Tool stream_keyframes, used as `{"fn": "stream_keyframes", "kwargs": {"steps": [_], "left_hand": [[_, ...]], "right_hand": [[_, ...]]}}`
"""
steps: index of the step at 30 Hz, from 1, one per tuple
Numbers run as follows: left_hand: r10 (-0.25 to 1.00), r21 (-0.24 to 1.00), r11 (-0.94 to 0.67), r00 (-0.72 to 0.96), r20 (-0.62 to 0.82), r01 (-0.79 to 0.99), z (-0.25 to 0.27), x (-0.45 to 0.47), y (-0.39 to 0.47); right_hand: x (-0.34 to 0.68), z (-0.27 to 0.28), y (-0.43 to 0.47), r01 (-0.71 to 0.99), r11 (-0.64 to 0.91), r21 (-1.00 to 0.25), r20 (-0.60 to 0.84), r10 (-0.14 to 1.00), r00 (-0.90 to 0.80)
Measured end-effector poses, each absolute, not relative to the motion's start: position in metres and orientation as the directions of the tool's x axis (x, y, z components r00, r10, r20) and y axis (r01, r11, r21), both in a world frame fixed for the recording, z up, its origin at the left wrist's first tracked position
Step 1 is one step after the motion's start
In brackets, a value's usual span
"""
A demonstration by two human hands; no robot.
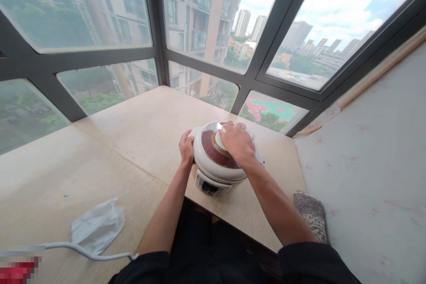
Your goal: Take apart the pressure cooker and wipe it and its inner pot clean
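A white electric pressure cooker stands near the front edge of the wooden ledge, its control panel facing me. The round lid has a brown-red and silver top and sits on the pot. My left hand is closed around the side handle at the cooker's left, which its fingers mostly hide. On top, my right hand wraps over the white lid handle, covering much of it. A small valve shows just beyond the right fingers.
A crumpled white bag or sheet lies on the ledge at left, beside a pale cable. At right, a knitted grey item rests against the patterned wall. Framed windows border the far side.
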State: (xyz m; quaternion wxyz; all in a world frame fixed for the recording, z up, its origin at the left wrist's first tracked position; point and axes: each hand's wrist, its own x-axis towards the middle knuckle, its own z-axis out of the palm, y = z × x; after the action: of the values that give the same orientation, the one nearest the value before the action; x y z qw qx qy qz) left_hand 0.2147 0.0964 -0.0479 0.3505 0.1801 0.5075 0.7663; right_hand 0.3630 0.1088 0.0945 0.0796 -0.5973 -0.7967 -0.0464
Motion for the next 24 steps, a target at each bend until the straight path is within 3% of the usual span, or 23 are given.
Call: {"fn": "stream_keyframes", "kwargs": {"steps": [16,24], "left_hand": [[0.708,0.926,-0.241,-0.705,-0.037,-0.291,-0.049,0.214,0.097],[0.719,0.924,-0.244,-0.694,-0.031,-0.294,-0.050,0.212,0.096]], "right_hand": [[0.366,0.092,0.111,0.951,0.306,-0.034,0.224,0.930,-0.292],[0.372,0.106,0.123,0.949,0.272,-0.160,0.028,0.962,-0.271]]}}
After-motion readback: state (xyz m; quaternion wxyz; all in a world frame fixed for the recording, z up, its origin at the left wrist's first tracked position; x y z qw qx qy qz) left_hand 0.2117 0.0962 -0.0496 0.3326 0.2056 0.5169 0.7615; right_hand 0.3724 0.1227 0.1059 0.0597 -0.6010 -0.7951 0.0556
